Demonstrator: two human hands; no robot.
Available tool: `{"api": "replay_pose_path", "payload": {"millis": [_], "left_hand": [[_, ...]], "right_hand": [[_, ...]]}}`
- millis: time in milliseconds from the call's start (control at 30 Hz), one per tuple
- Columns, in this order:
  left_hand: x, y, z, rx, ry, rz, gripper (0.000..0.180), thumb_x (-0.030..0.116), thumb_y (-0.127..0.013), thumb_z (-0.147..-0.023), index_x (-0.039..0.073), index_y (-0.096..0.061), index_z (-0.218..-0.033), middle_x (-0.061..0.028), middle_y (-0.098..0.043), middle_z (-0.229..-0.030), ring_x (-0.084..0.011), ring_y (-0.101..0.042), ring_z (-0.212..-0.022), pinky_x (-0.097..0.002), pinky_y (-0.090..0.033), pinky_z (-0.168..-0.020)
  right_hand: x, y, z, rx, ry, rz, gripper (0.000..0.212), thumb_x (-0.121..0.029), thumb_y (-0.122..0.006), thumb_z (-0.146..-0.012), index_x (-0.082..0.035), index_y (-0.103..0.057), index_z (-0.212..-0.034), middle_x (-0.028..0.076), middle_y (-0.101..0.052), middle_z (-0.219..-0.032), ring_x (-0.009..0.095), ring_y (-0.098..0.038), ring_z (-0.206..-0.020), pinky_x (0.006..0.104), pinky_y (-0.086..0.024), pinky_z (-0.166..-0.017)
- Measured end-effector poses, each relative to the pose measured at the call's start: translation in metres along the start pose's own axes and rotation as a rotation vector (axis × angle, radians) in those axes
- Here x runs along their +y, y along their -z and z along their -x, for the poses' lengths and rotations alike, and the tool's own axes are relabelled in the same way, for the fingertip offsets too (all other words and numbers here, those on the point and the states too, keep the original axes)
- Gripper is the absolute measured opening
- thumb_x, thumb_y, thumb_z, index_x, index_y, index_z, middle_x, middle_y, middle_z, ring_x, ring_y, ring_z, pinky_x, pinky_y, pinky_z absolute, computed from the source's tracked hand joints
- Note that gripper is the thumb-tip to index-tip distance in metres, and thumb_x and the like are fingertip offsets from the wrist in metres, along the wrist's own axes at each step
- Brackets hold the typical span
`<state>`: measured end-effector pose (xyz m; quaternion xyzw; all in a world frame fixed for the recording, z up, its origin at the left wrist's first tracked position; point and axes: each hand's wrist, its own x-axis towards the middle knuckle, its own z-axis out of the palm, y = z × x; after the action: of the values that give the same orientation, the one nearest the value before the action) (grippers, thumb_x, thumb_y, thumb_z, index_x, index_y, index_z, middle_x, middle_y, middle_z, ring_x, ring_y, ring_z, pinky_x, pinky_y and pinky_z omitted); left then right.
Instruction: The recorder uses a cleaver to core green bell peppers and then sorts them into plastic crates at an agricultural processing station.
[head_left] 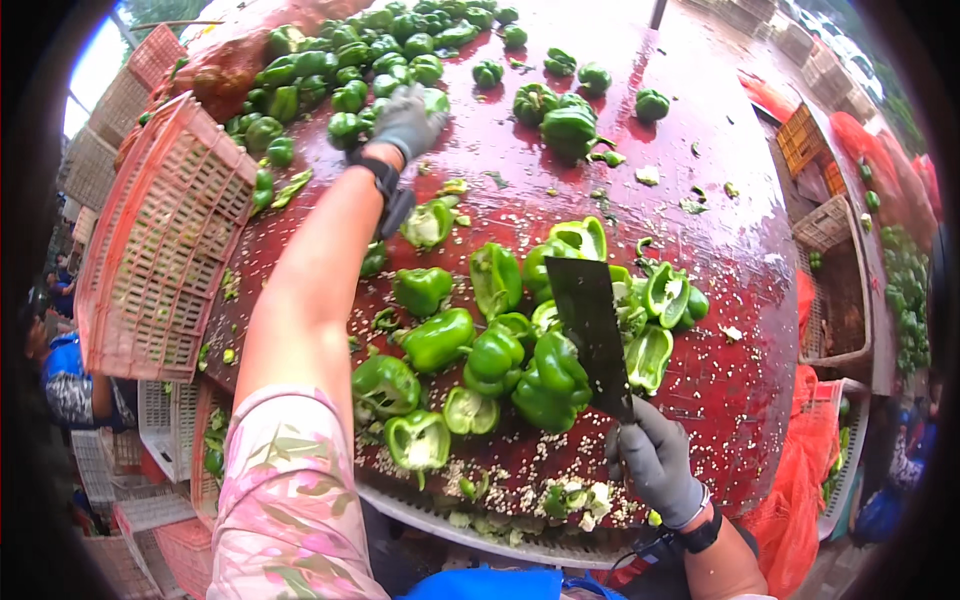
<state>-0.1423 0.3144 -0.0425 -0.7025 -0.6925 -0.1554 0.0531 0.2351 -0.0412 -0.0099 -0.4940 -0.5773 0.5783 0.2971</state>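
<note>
My left hand (410,122), in a grey glove, reaches to the far left part of the table, its fingers closed about a green bell pepper (435,101) at the edge of the pile. In my gloved right hand (657,462) is the handle of a cleaver (588,325), its broad dark blade pointing away from me. Whole and cut bell peppers (437,340) lie in a heap left of the blade. A halved pepper (649,358) rests just right of it, and another half (418,440) shows its pale inside near the front edge.
White seeds and scraps are strewn over the wet red table (720,420). A large pile of whole peppers (385,50) covers the far left. A pink plastic crate (165,240) leans at the left edge. Red netting (795,480) and a wooden bin (840,290) stand at the right.
</note>
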Motion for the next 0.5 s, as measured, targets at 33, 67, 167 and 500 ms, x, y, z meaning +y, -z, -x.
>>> {"api": "replay_pose_path", "payload": {"millis": [33,67,167,500], "left_hand": [[-0.008,-0.014,-0.017,-0.012,0.077,-0.048,0.082,0.052,-0.058,-0.094,-0.002,-0.034,-0.150,-0.0269,-0.040,-0.151,-0.0379,-0.039,-0.141,-0.0410,-0.034,-0.115],[-0.015,-0.027,-0.032,-0.061,0.121,-0.008,0.088,0.056,-0.058,-0.092,-0.002,-0.028,-0.152,-0.0271,-0.038,-0.152,-0.0380,-0.038,-0.142,-0.0418,-0.034,-0.115],[-0.009,-0.052,-0.048,-0.161,0.201,-0.172,0.099,0.064,-0.060,-0.087,0.002,-0.024,-0.155,-0.0266,-0.039,-0.151,-0.0401,-0.041,-0.139,-0.0467,-0.036,-0.114],[0.032,0.002,0.030,-0.472,-0.072,-0.140,0.092,0.048,-0.077,-0.067,0.011,-0.045,-0.145,-0.0332,-0.046,-0.138,-0.0443,-0.046,-0.130,-0.0407,-0.039,-0.110]], "right_hand": [[-0.003,0.003,-0.002,-0.045,0.004,0.022,0.043,-0.030,-0.046,-0.102,0.004,-0.054,-0.128,0.002,-0.060,-0.064,0.009,-0.057,-0.052,0.0247,-0.045,-0.050],[-0.002,0.005,-0.002,-0.039,0.016,0.036,0.044,-0.029,-0.046,-0.101,0.004,-0.054,-0.128,0.002,-0.060,-0.064,0.009,-0.057,-0.052,0.0250,-0.045,-0.050],[0.000,0.009,-0.002,-0.025,0.042,0.071,0.044,-0.029,-0.046,-0.101,0.005,-0.054,-0.128,0.002,-0.060,-0.064,0.009,-0.057,-0.052,0.0257,-0.046,-0.050],[-0.009,0.009,0.003,0.102,-0.019,-0.047,0.041,-0.022,-0.046,-0.100,0.005,-0.053,-0.130,0.002,-0.059,-0.064,0.007,-0.055,-0.052,0.0233,-0.044,-0.049]]}}
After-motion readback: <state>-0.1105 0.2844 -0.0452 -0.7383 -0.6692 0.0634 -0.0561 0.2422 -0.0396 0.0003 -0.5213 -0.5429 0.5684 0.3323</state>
